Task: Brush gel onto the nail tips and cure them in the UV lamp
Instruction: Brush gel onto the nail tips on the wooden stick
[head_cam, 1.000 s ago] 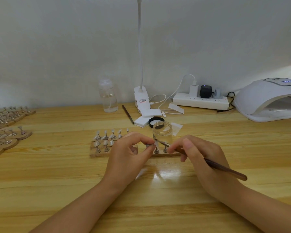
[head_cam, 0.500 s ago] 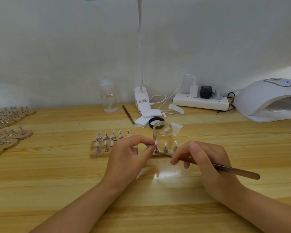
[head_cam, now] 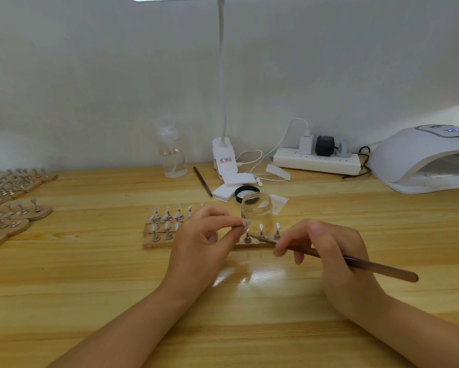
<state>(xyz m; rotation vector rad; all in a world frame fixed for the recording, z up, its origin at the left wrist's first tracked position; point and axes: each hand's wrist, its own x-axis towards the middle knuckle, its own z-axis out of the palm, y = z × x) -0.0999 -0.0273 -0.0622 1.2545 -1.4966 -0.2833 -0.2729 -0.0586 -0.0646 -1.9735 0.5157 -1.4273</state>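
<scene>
A wooden holder board (head_cam: 154,243) with several clear nail tips on metal stands lies mid-table. My left hand (head_cam: 201,243) pinches one clear nail tip (head_cam: 246,223) between thumb and forefinger, just above the board. My right hand (head_cam: 329,251) grips a brown gel brush (head_cam: 377,268); its bristle end points left, close under the held tip. An open clear gel jar (head_cam: 257,208) stands right behind the board. The white UV lamp (head_cam: 419,158) sits at the far right, its mouth facing me.
A black jar lid (head_cam: 245,193), white pads (head_cam: 224,192) and a second brush (head_cam: 202,180) lie behind the jar. Farther back stand a clear bottle (head_cam: 172,152), a desk lamp base (head_cam: 224,158) and a power strip (head_cam: 316,160). More wooden tip boards (head_cam: 13,208) crowd the left edge.
My right hand has drawn back to the right with the brush, lowering its tip from the jar mouth to board level. My left hand keeps its pinch on the nail tip.
</scene>
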